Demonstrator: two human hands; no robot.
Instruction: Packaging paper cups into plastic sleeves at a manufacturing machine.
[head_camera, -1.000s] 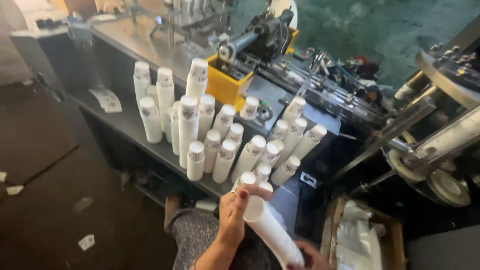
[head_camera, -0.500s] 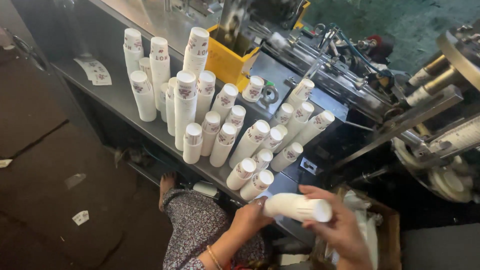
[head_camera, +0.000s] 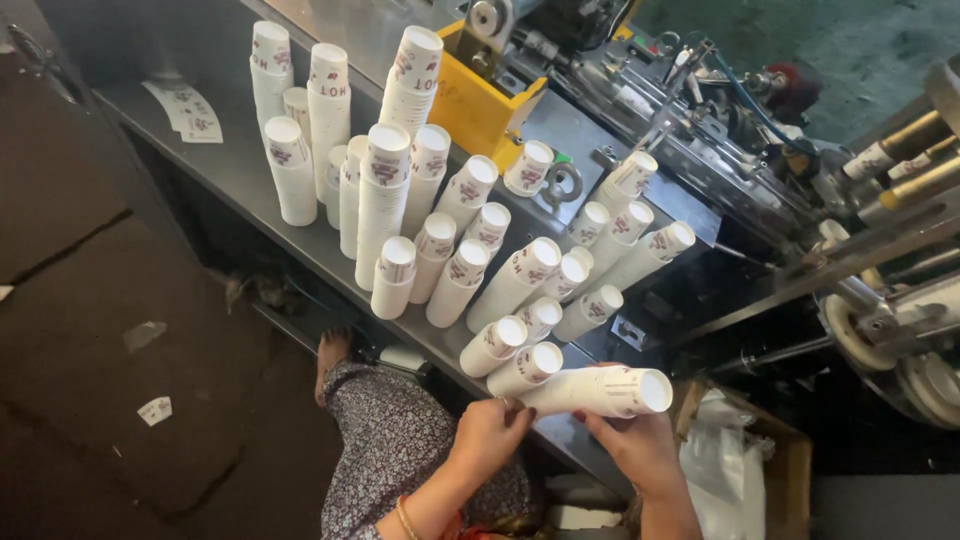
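Note:
A horizontal stack of white paper cups (head_camera: 600, 391) lies across both my hands near the shelf's front edge. My left hand (head_camera: 489, 433) grips its left end, fingers curled around the cups. My right hand (head_camera: 640, 449) supports it from below near the open right end. Just behind it, several more cup stacks (head_camera: 515, 280) lean on the grey metal shelf (head_camera: 235, 180), and taller upright stacks (head_camera: 383, 200) stand further left.
A yellow box (head_camera: 482, 105) and a cup-making machine (head_camera: 700, 110) with rollers sit behind the shelf. A cardboard box holding plastic bags (head_camera: 735, 470) stands at lower right. My patterned clothing and bare foot (head_camera: 333, 352) show below, with paper scraps on the dark floor.
The cup stack went from tilted downward at the shelf edge to level, held in both hands. The view has shifted closer over the shelf.

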